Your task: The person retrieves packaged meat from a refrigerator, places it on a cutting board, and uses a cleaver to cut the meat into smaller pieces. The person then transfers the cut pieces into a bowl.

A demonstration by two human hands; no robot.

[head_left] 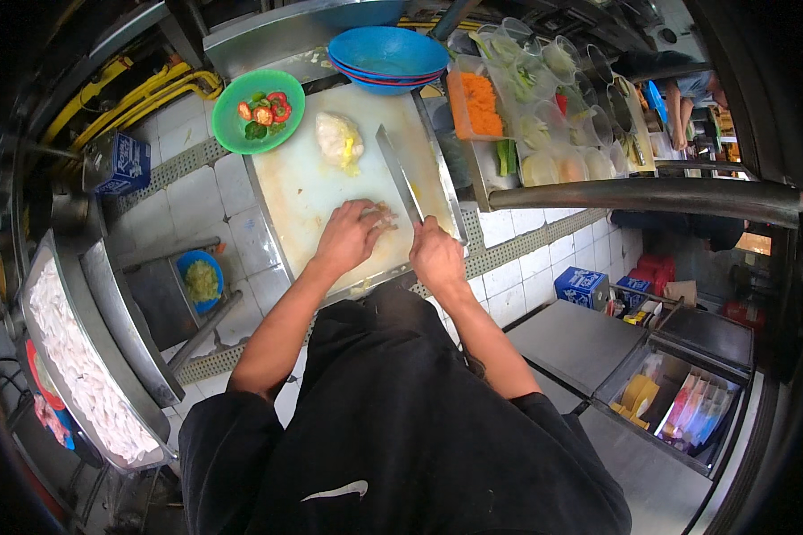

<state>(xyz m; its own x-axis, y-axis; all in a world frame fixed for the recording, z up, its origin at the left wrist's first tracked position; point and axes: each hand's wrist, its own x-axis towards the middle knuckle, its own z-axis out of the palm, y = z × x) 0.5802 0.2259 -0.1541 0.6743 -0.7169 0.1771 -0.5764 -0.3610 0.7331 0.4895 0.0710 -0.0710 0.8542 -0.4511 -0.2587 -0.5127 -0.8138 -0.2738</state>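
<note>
Left hand (346, 236) pressed flat over small pale food piece (384, 214) on white cutting board (299, 192), right hand (435, 254) clenched round handle of long knife (400, 183), blade angled beside the piece, green plate (232, 125) and blue bowls (386, 58) beyond the board

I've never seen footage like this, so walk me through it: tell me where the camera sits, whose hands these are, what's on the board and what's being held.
There is no machine here: one wide fisheye camera sits on a person's head and looks down, so straight edges bend near the rim. The two bare forearms rising from below are that person's own. The left hand presses down a small pale piece of food on a white cutting board. The right hand grips the handle of a long knife, whose blade lies beside that food. Farther back on the board lies a pale lump of food. Beyond it are a green plate with sliced tomato, stacked blue bowls and tubs of chopped vegetables.
</note>
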